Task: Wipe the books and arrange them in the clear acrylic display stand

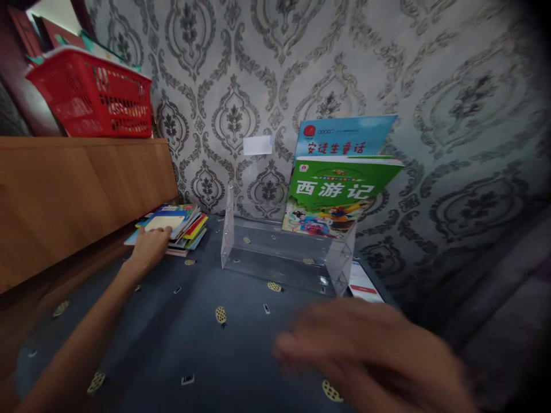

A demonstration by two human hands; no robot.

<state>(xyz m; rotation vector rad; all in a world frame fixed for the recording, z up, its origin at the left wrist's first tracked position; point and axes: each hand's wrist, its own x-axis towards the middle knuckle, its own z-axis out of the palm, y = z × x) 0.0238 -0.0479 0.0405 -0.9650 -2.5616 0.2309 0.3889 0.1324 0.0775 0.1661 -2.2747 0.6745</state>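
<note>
My left hand [150, 246] reaches to a stack of books [189, 232] on the left of the table, its fingers bent over the near edge of the top book [166, 218]. That book has a blue cover with a pale patch; my thumb is hidden. In the right foreground, motion blurs my right hand [365, 344], and nothing shows in it. Beyond it stands a clear acrylic book rack [275, 264]. At the rack's right end, a green picture book [336, 192] leans upright in front of a taller blue book [344, 135].
A dark cloth with yellow pineapple prints covers the table [181, 321]. A phone [364, 284] lies beside the rack's right side. At the left, a red plastic basket [92, 94] sits on a wooden cabinet [86, 189]. Patterned wallpaper with a white paper label [257, 145] rises behind.
</note>
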